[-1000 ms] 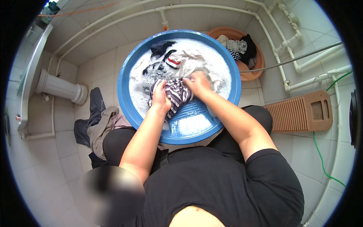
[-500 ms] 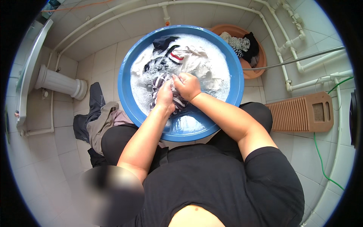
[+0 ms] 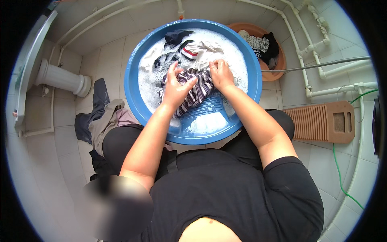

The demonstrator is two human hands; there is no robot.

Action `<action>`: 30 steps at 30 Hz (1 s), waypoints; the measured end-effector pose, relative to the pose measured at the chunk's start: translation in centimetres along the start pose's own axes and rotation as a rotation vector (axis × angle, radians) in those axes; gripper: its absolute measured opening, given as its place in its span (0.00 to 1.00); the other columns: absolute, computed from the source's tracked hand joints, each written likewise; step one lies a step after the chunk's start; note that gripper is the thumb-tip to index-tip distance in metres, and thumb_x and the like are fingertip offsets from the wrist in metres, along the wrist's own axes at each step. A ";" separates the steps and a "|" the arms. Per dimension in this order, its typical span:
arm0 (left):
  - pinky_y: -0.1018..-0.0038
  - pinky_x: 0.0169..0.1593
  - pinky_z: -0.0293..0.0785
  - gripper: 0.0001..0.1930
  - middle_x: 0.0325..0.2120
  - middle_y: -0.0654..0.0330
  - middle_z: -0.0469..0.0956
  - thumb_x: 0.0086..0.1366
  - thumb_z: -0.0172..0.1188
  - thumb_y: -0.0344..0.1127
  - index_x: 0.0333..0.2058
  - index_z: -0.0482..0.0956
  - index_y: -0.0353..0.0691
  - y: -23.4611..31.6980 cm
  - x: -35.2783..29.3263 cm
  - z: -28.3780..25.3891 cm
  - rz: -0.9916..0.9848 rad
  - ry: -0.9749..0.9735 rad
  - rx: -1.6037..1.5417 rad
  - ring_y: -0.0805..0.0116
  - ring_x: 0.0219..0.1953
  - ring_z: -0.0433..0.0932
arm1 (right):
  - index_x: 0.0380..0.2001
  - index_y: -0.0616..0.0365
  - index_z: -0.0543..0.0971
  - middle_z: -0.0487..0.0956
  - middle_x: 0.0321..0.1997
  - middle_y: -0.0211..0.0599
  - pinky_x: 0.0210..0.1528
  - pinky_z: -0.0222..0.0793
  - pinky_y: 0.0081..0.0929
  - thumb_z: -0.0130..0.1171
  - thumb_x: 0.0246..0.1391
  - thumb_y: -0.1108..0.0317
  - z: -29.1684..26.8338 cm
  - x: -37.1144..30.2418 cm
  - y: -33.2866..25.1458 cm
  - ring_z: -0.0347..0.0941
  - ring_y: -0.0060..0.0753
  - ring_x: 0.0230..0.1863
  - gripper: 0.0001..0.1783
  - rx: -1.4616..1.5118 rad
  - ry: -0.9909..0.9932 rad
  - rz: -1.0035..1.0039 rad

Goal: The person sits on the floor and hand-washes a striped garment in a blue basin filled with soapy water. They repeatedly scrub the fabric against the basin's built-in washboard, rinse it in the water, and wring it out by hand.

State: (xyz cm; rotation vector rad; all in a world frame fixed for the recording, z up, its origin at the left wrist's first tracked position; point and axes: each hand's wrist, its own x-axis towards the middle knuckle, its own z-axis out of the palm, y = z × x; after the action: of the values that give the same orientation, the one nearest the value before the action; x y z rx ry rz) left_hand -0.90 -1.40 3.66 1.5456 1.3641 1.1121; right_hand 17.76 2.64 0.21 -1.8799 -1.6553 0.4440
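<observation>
A striped dark-and-white garment (image 3: 198, 93) lies spread in the sudsy water of a large blue basin (image 3: 132, 90), partly over the ridged washboard slope (image 3: 211, 105) at its near side. My left hand (image 3: 176, 92) is at the garment's left part, fingers apart and thumb stretched out over the cloth. At the garment's upper right edge, my right hand (image 3: 221, 76) has its fingers pinched together on the cloth. Beyond the hands, a dark cloth (image 3: 177, 37) and a pale garment (image 3: 207, 50) with a red-striped band float in foam.
An orange basin (image 3: 279, 68) with clothes stands behind on the right, a grey hose (image 3: 318, 65) crossing near it. A brown washboard (image 3: 318, 121) lies right of my knee, by a green cord (image 3: 340, 173). Clothes (image 3: 102, 121) lie on the floor at left, near a white pedestal (image 3: 64, 82).
My hands were close together on the bunched striped garment. They have moved apart, the right hand to the right, and the garment is now spread wider.
</observation>
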 end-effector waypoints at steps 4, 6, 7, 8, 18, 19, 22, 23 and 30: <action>0.47 0.61 0.47 0.59 0.63 0.50 0.48 0.33 0.72 0.57 0.62 0.49 0.47 0.3 -0.5 -2.4 -0.144 -0.443 0.769 0.51 0.65 0.45 | 0.50 0.44 0.72 0.65 0.57 0.43 0.57 0.57 0.41 0.50 0.51 0.52 -1.5 -1.8 -0.6 0.61 0.46 0.58 0.23 -0.266 -0.325 -0.603; 0.50 0.63 0.46 0.62 0.64 0.50 0.45 0.29 0.73 0.55 0.63 0.47 0.46 -0.7 -0.6 -3.0 -0.267 -0.469 0.700 0.50 0.66 0.41 | 0.55 0.44 0.68 0.59 0.63 0.43 0.60 0.53 0.41 0.43 0.54 0.44 -1.1 -1.9 0.6 0.56 0.48 0.62 0.28 -0.313 -0.545 -0.414; 0.55 0.62 0.51 0.60 0.62 0.48 0.50 0.29 0.73 0.54 0.62 0.49 0.43 -1.6 -0.2 -3.6 -0.262 -0.428 0.625 0.48 0.64 0.47 | 0.56 0.44 0.67 0.57 0.64 0.42 0.61 0.53 0.42 0.40 0.54 0.41 -1.0 -1.0 1.4 0.55 0.48 0.63 0.30 -0.309 -0.635 -0.258; 0.58 0.62 0.52 0.58 0.61 0.48 0.52 0.30 0.73 0.55 0.61 0.53 0.41 -2.2 0.2 -4.3 -0.301 -0.435 0.563 0.50 0.64 0.49 | 0.58 0.49 0.64 0.59 0.64 0.44 0.61 0.53 0.41 0.36 0.55 0.39 -1.1 -0.3 2.5 0.56 0.48 0.62 0.35 -0.254 -0.694 -0.141; 0.77 0.50 0.66 0.17 0.42 0.60 0.73 0.58 0.53 0.27 0.48 0.67 0.36 0.1 -0.4 -6.4 -0.330 -0.158 -0.537 0.73 0.43 0.71 | 0.49 0.56 0.74 0.73 0.49 0.50 0.54 0.61 0.36 0.48 0.49 0.44 -4.0 -1.4 -2.9 0.68 0.50 0.51 0.31 0.031 -0.648 -0.004; 0.74 0.51 0.66 0.17 0.42 0.59 0.73 0.59 0.52 0.26 0.49 0.67 0.37 1.5 -0.4 -6.4 -0.224 -0.192 -0.730 0.71 0.44 0.72 | 0.49 0.57 0.74 0.74 0.48 0.50 0.52 0.62 0.35 0.48 0.49 0.45 -4.7 -1.4 -3.8 0.69 0.50 0.50 0.31 0.164 -0.687 0.054; 0.67 0.53 0.66 0.18 0.45 0.58 0.72 0.59 0.50 0.23 0.50 0.66 0.39 8.0 -0.5 -5.7 -0.073 -0.257 -1.013 0.66 0.48 0.71 | 0.55 0.56 0.66 0.69 0.55 0.47 0.54 0.58 0.45 0.46 0.52 0.42 -3.4 -1.8 -3.3 0.65 0.46 0.55 0.35 0.672 -0.513 0.418; 0.67 0.53 0.67 0.19 0.44 0.57 0.73 0.58 0.51 0.22 0.49 0.67 0.39 9.3 -0.6 -5.5 -0.005 -0.285 -1.090 0.66 0.47 0.72 | 0.58 0.55 0.61 0.66 0.56 0.46 0.57 0.54 0.50 0.44 0.54 0.42 -5.7 -2.7 -6.3 0.62 0.48 0.57 0.36 0.738 -0.501 0.634; 0.62 0.57 0.61 0.23 0.49 0.55 0.71 0.57 0.48 0.27 0.53 0.65 0.38 12.4 -1.5 -3.1 -0.056 -0.493 -1.612 0.59 0.51 0.70 | 0.51 0.53 0.70 0.72 0.52 0.39 0.54 0.64 0.48 0.43 0.53 0.41 -7.0 -2.5 -7.2 0.69 0.40 0.52 0.32 1.803 -0.854 0.677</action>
State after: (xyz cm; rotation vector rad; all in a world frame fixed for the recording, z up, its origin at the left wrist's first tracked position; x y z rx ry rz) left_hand -0.05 -4.35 16.18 0.4444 -0.0536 1.1315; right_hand 15.91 -0.91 9.71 -0.6190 -0.2272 2.2112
